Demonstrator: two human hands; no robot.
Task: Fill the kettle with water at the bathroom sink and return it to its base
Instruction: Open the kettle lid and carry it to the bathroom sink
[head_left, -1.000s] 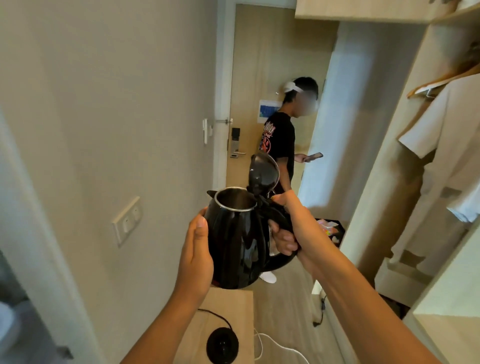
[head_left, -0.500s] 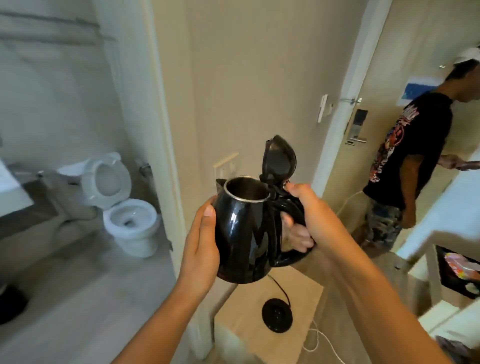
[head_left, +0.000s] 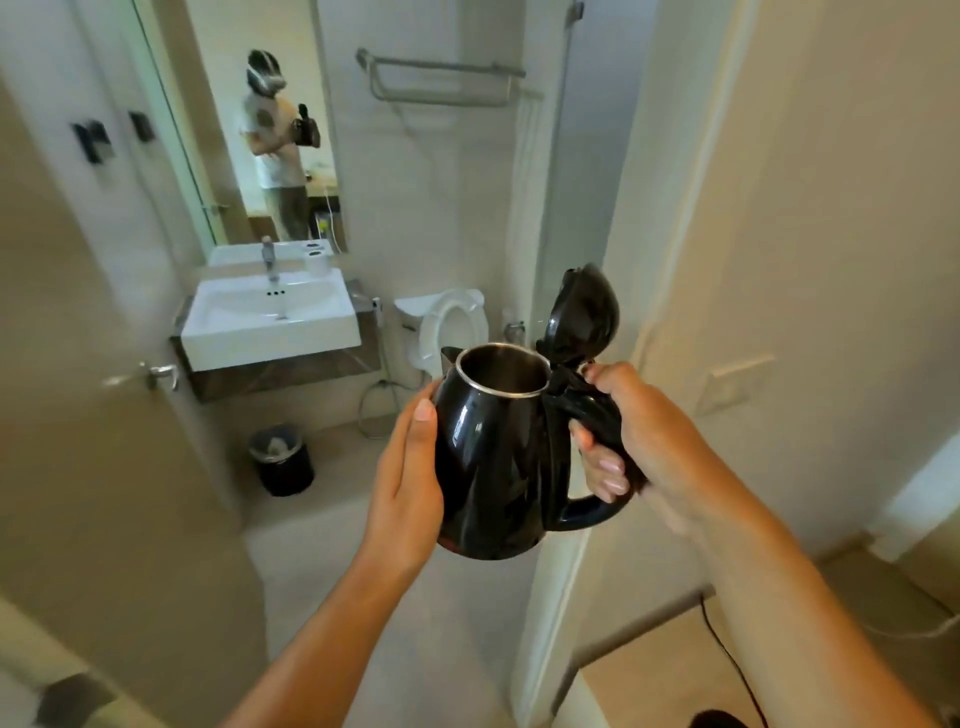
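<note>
- A bathroom door (head_left: 104, 415) is standing open at the far left, its metal lever handle (head_left: 161, 371) pointing toward the white sink (head_left: 270, 319).
- The white sink is sitting on a dark counter, with a chrome faucet (head_left: 269, 260) rising at its back edge and a mirror (head_left: 249, 130) hanging above it, reflecting a person wearing a head-mounted camera.
- A black waste bin (head_left: 283, 460) is standing on the floor below and just right of the sink.
- A toilet (head_left: 447, 325) with its seat raised is showing to the right of the sink, partly hidden behind the kettle.
- The left hand (head_left: 408, 483) is pressing flat against the left side of the black electric kettle (head_left: 498, 457), fingers held together and extended upward along its body.
- The kettle is being held in the air in the bathroom doorway, well apart from the sink, its lid (head_left: 584, 312) standing open and the steel-rimmed mouth showing.
- The right hand (head_left: 644, 441) is gripping the kettle's handle, fingers curled tightly around it and thumb resting near the lid hinge.
- The round black kettle base (head_left: 719, 719) is peeking in at the bottom edge, right of the kettle, with a black cord (head_left: 727, 654) running from it.
</note>
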